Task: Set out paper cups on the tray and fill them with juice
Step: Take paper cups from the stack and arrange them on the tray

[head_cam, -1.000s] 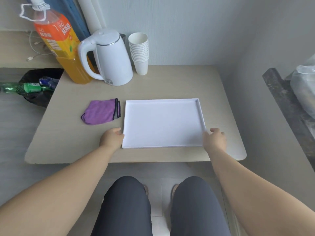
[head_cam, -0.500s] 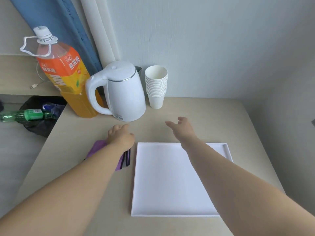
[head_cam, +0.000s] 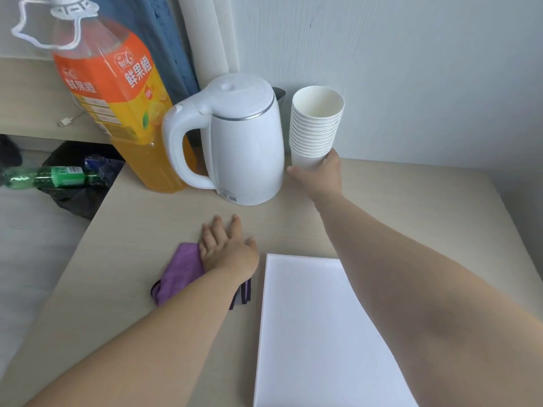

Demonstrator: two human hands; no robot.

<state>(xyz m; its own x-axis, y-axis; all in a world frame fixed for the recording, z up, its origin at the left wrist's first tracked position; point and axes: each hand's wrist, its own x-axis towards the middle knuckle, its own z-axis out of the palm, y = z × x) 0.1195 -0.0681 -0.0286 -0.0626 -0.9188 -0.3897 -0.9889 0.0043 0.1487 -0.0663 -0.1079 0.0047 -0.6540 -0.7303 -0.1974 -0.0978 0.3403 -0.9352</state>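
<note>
A stack of white paper cups [head_cam: 317, 124] stands at the back of the table by the wall. My right hand [head_cam: 321, 174] grips the bottom of that stack, thumb on its left side and fingers round its right. The white tray [head_cam: 305, 333] lies bare in front of me, partly hidden under my right forearm. A big bottle of orange juice [head_cam: 117, 113] with a white cap stands at the back left. My left hand [head_cam: 227, 251] rests flat on the table with straight fingers, over the edge of a purple cloth [head_cam: 180, 271].
A white electric kettle [head_cam: 235, 142] stands between the juice bottle and the cups, close to both. The table's left edge drops off to a black bin bag [head_cam: 76, 189] with a green bottle [head_cam: 50, 177]. Walls close the back and right.
My right hand has reached forward from above the tray's far edge and taken hold of the cup stack. My left hand has flattened on the table. The view has moved closer.
</note>
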